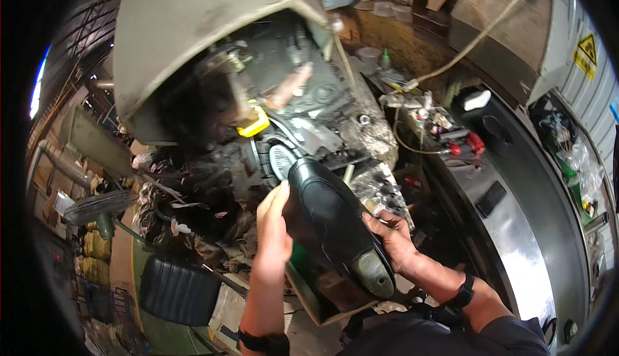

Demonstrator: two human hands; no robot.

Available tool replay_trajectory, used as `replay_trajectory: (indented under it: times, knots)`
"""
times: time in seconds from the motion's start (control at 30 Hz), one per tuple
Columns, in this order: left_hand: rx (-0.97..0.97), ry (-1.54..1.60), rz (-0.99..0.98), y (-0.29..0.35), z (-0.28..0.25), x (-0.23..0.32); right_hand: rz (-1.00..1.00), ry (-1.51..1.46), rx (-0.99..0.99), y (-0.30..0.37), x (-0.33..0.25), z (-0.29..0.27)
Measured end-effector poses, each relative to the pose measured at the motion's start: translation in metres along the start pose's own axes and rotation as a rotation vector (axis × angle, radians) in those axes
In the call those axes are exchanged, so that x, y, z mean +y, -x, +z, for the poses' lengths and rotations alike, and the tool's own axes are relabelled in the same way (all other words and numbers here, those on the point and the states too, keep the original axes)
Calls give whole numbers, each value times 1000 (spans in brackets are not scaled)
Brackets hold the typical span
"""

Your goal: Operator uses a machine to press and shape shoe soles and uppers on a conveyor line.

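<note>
A black leather shoe (332, 211) is held between both my hands in front of the machine. A worn greenish last (373, 275) shows at the shoe's near end, by my body. My left hand (274, 221) grips the shoe's left side toward its far end, fingers pointing up along it. On the right side, nearer the last, my right hand (392, 237) has its thumb on the upper and its other fingers partly hidden. Just beyond the far tip stands a round wheel with a pale grey face (282, 161); I cannot tell whether the shoe touches it.
A beige machine hood (193, 21) arches over dusty parts and a yellow piece (254, 121). At right, a black conveyor belt (554, 208) runs beside a metal ledge with a phone (491, 199). A black ribbed seat (179, 289) stands lower left. Scraps (184, 227) are heaped left.
</note>
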State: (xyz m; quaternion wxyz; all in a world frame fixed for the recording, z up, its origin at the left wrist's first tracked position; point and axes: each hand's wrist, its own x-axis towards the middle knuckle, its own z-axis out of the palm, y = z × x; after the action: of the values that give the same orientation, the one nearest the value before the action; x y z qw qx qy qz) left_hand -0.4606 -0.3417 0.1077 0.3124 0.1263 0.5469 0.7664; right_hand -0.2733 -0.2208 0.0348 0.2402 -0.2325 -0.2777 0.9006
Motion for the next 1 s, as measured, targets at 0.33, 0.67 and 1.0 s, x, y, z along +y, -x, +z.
replay_trajectory:
  times: [0.33,0.67,1.0]
  knots:
    - [54,233,164,10,-55,-11,-121,9,-69,-51,33,66]
    - [-208,153,304,13,12,-8,-462,42,-52,-15,-15,31]
    - [-362,-63,13,30,149,-89,-452,-153,232,64,-78,-93]
